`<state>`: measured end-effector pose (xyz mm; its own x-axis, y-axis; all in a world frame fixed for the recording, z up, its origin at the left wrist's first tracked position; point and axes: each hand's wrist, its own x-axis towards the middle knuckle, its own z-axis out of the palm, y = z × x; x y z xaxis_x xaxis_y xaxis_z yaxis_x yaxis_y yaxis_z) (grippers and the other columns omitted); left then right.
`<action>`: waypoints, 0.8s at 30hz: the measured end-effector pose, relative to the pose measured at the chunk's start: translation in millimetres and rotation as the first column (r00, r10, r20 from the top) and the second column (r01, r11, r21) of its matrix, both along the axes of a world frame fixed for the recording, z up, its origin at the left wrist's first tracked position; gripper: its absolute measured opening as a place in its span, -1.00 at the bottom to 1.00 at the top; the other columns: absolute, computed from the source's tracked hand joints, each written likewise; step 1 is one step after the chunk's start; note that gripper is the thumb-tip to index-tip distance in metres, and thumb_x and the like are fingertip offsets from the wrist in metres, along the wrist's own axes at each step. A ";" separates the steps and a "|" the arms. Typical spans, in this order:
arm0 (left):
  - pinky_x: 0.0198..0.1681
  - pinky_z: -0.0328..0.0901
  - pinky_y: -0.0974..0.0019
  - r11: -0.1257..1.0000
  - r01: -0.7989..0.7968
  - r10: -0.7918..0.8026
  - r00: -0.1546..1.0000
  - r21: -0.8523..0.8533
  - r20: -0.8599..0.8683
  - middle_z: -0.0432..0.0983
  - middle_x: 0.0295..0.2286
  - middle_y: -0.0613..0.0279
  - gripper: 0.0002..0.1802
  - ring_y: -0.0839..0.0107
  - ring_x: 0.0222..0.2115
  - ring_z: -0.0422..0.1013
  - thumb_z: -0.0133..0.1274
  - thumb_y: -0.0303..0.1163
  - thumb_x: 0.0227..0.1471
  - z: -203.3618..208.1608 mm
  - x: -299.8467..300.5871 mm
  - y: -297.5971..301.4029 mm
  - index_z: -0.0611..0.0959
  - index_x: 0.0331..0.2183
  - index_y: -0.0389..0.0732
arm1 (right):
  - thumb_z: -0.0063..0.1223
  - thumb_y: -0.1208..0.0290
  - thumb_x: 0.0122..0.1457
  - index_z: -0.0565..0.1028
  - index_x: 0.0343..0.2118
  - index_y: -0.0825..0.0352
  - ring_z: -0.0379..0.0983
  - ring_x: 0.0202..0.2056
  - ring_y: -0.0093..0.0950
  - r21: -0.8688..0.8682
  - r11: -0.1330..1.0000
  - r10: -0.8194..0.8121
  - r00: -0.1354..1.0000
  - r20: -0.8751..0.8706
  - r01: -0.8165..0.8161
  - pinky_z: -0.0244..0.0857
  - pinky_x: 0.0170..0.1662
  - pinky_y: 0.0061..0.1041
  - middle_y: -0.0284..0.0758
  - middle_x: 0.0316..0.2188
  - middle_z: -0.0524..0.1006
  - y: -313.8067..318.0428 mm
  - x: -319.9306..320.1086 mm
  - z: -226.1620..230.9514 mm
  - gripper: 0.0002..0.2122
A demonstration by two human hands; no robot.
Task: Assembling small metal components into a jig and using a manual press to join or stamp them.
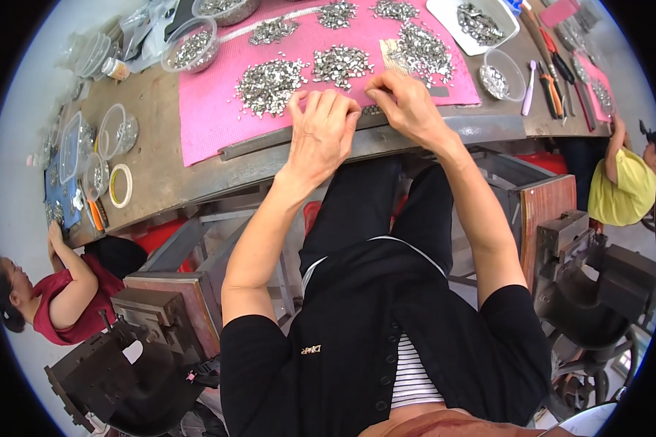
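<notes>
My left hand point(319, 137) is over the front edge of a pink mat point(200, 120), its fingers curled down and their tips hidden. Just to its right is my right hand point(410, 109), thumb and fingers drawn together in a pinch. What either hand holds is too small or hidden to make out. Between and below them runs a long dark metal bar point(259, 143), with a short row of small metal pieces point(372, 111) beside my right fingers. Small shiny metal pieces lie heaped ahead of my hands: a left pile point(270, 86), a middle pile point(342, 65) and a right pile point(424, 54).
Clear tubs point(191, 51) and a white tray point(481, 29) hold more pieces. At right lie a purple-handled tool point(529, 87) and orange-handled pliers point(556, 98); at left, a tape roll point(121, 186). One person point(73, 291) sits left, another point(627, 182) right.
</notes>
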<state>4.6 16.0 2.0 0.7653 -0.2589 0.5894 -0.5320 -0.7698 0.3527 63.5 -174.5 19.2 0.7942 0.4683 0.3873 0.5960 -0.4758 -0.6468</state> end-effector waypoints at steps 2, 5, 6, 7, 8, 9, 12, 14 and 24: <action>0.05 0.09 0.05 1.000 -0.004 0.004 1.000 0.006 0.005 0.46 -0.40 0.30 -0.87 0.29 -0.27 0.40 0.19 -0.42 0.04 -1.8 0.7 -3.8 0.59 -0.32 -0.13 | 0.14 0.54 0.16 0.52 -0.32 0.40 0.51 -0.27 -0.25 -0.032 0.999 -0.002 0.996 0.089 0.005 0.31 -0.17 -0.36 -0.21 -0.34 0.57 -2.3 -10.8 -6.8 -0.93; 0.06 0.09 0.04 1.000 -0.003 0.002 1.000 0.018 0.016 0.47 -0.41 0.31 -0.86 0.30 -0.28 0.40 0.21 -0.41 0.02 -1.8 1.8 -8.2 0.60 -0.32 -0.13 | 0.16 0.56 0.13 0.53 -0.32 0.36 0.49 -0.20 -0.29 0.021 0.999 -0.039 0.988 0.147 0.036 0.27 -0.11 -0.36 -0.27 -0.27 0.56 -1.7 -23.7 -19.8 -0.92; 0.07 0.09 0.03 1.000 -0.003 0.002 1.000 0.024 0.021 0.47 -0.41 0.31 -0.86 0.30 -0.28 0.41 0.22 -0.41 0.02 -1.7 1.6 -8.7 0.60 -0.32 -0.13 | 0.17 0.56 0.12 0.53 -0.31 0.35 0.49 -0.19 -0.30 0.060 0.997 -0.064 0.982 0.178 0.054 0.26 -0.11 -0.36 -0.29 -0.26 0.56 -0.5 -26.4 -21.1 -0.92; 0.07 0.09 0.03 1.000 0.001 -0.002 1.000 0.026 0.020 0.47 -0.41 0.31 -0.86 0.30 -0.28 0.41 0.22 -0.41 0.02 -1.7 1.2 -8.9 0.60 -0.32 -0.13 | 0.19 0.56 0.10 0.54 -0.32 0.35 0.49 -0.18 -0.32 0.045 0.997 -0.072 0.980 0.186 0.065 0.25 -0.09 -0.36 -0.30 -0.26 0.56 -0.5 -28.0 -22.1 -0.90; 0.09 0.10 0.03 1.000 0.003 -0.003 1.000 0.022 0.012 0.48 -0.41 0.30 -0.87 0.29 -0.28 0.42 0.20 -0.43 0.03 -1.6 0.6 -8.8 0.60 -0.32 -0.14 | 0.19 0.56 0.10 0.54 -0.32 0.35 0.49 -0.18 -0.32 0.046 0.997 -0.076 0.980 0.185 0.069 0.25 -0.09 -0.36 -0.30 -0.26 0.56 -0.1 -28.6 -23.1 -0.90; 0.12 0.10 0.02 1.000 0.003 -0.003 1.000 0.018 0.005 0.49 -0.40 0.29 -0.88 0.28 -0.28 0.42 0.18 -0.46 0.04 -1.5 0.5 -8.1 0.61 -0.31 -0.15 | 0.20 0.56 0.09 0.54 -0.32 0.34 0.48 -0.18 -0.32 0.046 0.997 -0.070 0.979 0.193 0.062 0.24 -0.08 -0.37 -0.31 -0.25 0.56 0.5 -28.6 -23.8 -0.90; 0.16 0.12 -0.08 0.992 0.079 -0.082 0.996 -0.097 -0.035 0.47 -0.38 0.24 -0.90 0.22 -0.26 0.42 0.12 -0.48 0.07 -4.9 4.6 -0.6 0.61 -0.29 -0.17 | 0.22 0.56 0.08 0.54 -0.32 0.34 0.48 -0.18 -0.34 0.043 0.998 -0.052 0.979 0.198 0.045 0.23 -0.07 -0.37 -0.31 -0.25 0.56 -1.8 -29.0 -24.4 -0.89; 0.17 0.13 -0.02 0.987 0.083 -0.091 0.995 -0.136 -0.049 0.51 -0.40 0.21 -0.90 0.20 -0.32 0.46 0.08 -0.54 0.12 -1.8 4.0 -0.4 0.61 -0.26 -0.19 | 0.23 0.56 0.08 0.54 -0.33 0.34 0.47 -0.18 -0.34 0.038 0.999 -0.040 0.980 0.195 0.033 0.22 -0.07 -0.37 -0.31 -0.26 0.56 -3.2 -29.0 -24.2 -0.89; 0.17 0.08 -0.08 0.995 -0.099 0.099 0.995 -0.034 0.000 0.52 -0.39 0.25 -0.80 0.23 -0.31 0.43 0.23 -0.28 0.05 -3.8 3.5 -16.2 0.65 -0.27 -0.13 | 0.13 0.55 0.19 0.59 -0.19 0.35 0.58 -0.20 -0.37 0.175 0.951 -0.286 0.941 0.183 0.256 0.41 -0.08 -0.45 -0.25 -0.26 0.62 -67.0 -9.4 9.0 -0.86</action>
